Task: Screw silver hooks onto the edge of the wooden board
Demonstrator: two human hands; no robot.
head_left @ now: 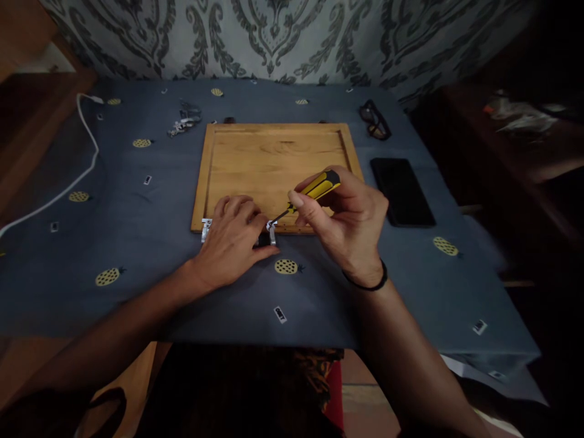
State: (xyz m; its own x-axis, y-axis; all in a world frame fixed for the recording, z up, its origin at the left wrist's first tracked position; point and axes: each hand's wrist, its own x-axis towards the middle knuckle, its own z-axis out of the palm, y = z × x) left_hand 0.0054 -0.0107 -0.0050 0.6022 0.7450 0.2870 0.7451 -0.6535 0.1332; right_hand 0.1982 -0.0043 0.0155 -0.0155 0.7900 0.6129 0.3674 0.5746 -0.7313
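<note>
A yellow and black screwdriver (322,184) is held in my right hand (358,213), closed around its handle. Its shaft slants down left, the tip at the right end of a silver and black metal handle (272,234). That handle sits along the near edge of a framed wooden panel (274,164), which lies on the table. Over the handle's middle is my left hand (232,237), fingers bent onto the panel and thumb along the near side, gripping it. Only the two silver ends and a bit of black show; the rest is covered by the hand.
A blue cloth with pineapple prints (150,243) covers the table. Several small metal pieces (182,125) lie at the back left. Right of the panel are a black phone (402,191) and dark glasses (376,120). A white cable (93,161) runs along the left.
</note>
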